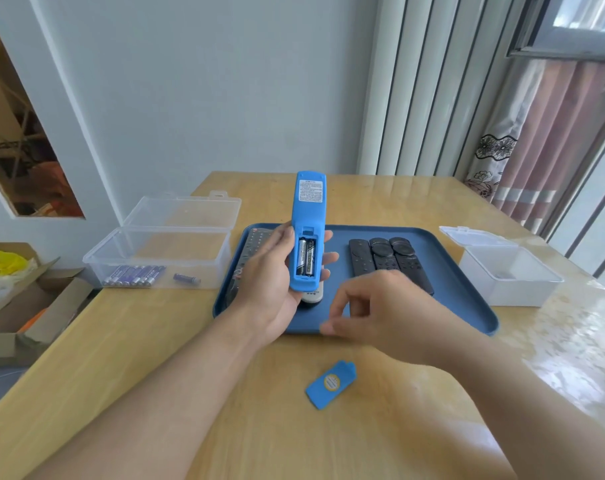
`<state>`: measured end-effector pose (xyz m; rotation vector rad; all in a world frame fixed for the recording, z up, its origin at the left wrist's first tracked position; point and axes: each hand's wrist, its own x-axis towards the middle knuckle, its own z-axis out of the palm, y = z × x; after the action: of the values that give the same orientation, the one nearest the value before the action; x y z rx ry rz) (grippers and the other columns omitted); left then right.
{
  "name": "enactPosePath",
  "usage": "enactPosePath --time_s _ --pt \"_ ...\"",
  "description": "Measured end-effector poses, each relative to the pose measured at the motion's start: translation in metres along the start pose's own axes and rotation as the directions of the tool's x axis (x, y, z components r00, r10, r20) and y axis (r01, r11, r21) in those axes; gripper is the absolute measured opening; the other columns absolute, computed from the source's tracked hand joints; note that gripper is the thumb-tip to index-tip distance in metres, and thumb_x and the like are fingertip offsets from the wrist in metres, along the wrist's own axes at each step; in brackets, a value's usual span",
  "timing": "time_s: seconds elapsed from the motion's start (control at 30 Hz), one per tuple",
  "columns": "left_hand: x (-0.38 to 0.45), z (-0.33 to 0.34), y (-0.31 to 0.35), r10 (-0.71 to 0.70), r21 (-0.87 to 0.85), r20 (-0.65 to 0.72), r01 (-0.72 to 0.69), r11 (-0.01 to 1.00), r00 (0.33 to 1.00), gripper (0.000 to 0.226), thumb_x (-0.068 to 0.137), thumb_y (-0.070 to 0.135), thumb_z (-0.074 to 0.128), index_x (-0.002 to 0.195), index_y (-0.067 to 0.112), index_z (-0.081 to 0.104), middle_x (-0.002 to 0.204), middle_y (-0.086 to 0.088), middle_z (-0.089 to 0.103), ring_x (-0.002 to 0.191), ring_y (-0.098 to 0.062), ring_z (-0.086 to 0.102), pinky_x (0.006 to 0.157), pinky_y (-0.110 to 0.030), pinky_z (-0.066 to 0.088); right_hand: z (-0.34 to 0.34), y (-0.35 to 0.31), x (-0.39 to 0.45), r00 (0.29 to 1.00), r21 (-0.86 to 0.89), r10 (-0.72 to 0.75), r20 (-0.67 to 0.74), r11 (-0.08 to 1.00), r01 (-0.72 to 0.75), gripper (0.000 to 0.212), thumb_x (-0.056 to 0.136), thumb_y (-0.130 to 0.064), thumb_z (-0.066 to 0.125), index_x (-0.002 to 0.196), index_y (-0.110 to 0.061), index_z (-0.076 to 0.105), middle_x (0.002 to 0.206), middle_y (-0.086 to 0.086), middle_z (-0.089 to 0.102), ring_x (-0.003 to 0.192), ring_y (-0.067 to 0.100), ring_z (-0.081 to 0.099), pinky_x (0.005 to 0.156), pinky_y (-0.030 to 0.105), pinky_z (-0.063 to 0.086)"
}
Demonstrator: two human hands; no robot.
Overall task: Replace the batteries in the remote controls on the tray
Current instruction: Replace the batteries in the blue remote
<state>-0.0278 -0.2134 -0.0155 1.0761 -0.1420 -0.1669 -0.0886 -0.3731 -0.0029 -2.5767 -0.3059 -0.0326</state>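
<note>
Two black batteries [306, 256] sit side by side in the open compartment of a blue remote [307, 233], which the left hand [277, 282] holds back-up above the left half of the blue tray [467, 299]; its fingers [328, 259] wrap around the body from behind and the thumb lies along the left edge. The right hand [380, 310] hovers over the near part of the tray, fingers loosely curled, holding nothing that can be seen. The blue battery cover [331, 383] lies on the tabletop [155, 341] just in front of the tray. On the tray, three black remotes [387, 261] lie side by side right of the blue remote, a dark remote [254, 244] lies at the left edge, and a white remote [313, 295] shows beneath the held one. Left of the tray stands an open clear box [162, 251] containing purple batteries [135, 275]; right of the tray stands a smaller clear box [508, 275], lid up.
</note>
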Motion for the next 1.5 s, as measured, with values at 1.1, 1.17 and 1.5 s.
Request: enactPosePath --time_s 1.1,1.17,1.5 --pt "-0.004 0.001 -0.014 -0.157 -0.003 0.183 0.160 0.987 0.971 0.039 0.110 0.027 0.035 0.136 0.012 0.060 0.115 -0.010 0.071 0.090 -0.016 0.069 0.078 -0.025 0.054 0.010 0.020 0.018 0.611 -0.518 -0.607 -0.508 0.782 0.346 0.009 0.089 -0.030 0.074 0.082 -0.030 0.079 0.075 -0.008 0.067 0.064 0.018 0.061 0.041 0.032 0.044" --pt "-0.005 0.001 -0.014 -0.158 0.005 0.178 0.160 0.987 0.971 0.039 0.110 0.028 0.035 0.134 0.012 0.061 0.115 -0.010 0.071 0.089 -0.017 0.069 0.079 -0.026 0.053 0.011 0.021 0.018 0.619 -0.512 -0.606 -0.499 0.783 0.353 0.011 0.090 -0.031 0.072 0.082 -0.030 0.079 0.074 -0.009 0.067 0.064 0.017 0.061 0.041 0.032 0.044" --pt "-0.006 0.006 -0.014 -0.137 -0.029 0.214 0.146 0.989 0.967 0.038 0.109 0.026 0.037 0.137 0.015 0.060 0.125 -0.009 0.071 0.104 -0.016 0.070 0.082 -0.024 0.058 0.017 0.019 0.019 0.654 -0.251 -0.374 -0.657 0.927 0.278 0.016 0.090 -0.032 0.067 0.100 -0.031 0.080 0.080 -0.008 0.065 0.067 0.012 0.060 0.046 0.034 0.050"
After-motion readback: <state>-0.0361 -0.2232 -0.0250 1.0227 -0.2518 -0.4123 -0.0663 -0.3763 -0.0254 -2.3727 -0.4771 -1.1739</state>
